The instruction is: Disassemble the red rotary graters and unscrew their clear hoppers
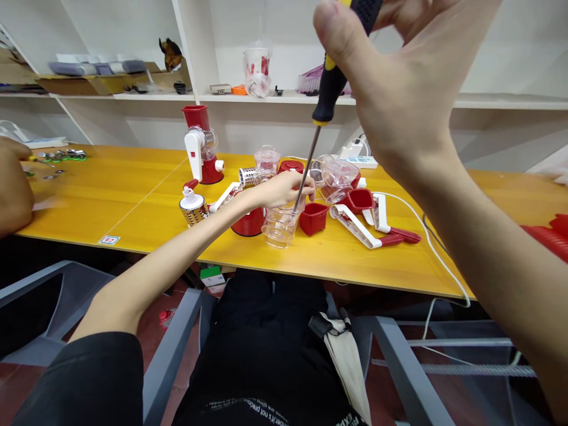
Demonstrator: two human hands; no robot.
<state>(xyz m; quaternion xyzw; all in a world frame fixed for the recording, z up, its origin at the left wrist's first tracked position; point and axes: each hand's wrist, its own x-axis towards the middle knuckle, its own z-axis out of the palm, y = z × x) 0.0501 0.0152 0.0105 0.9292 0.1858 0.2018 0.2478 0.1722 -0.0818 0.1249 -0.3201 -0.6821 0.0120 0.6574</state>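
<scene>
My right hand [399,89] is raised close to the camera and closed around the black and yellow handle of a long screwdriver [328,89]. The metal shaft runs down into a clear plastic housing [280,225] near the table's front edge. My left hand [287,188] reaches across and grips the top of that clear housing, beside a red base [249,222]. A red square cup [313,218] lies just right of it.
On the yellow table [133,195] stand an assembled red and white grinder [200,145], a metal drum [193,207], clear housings [339,177], white and red crank handles [368,228] and a white cable [426,236]. Another person's hand [13,183] is at the left edge. Shelves stand behind.
</scene>
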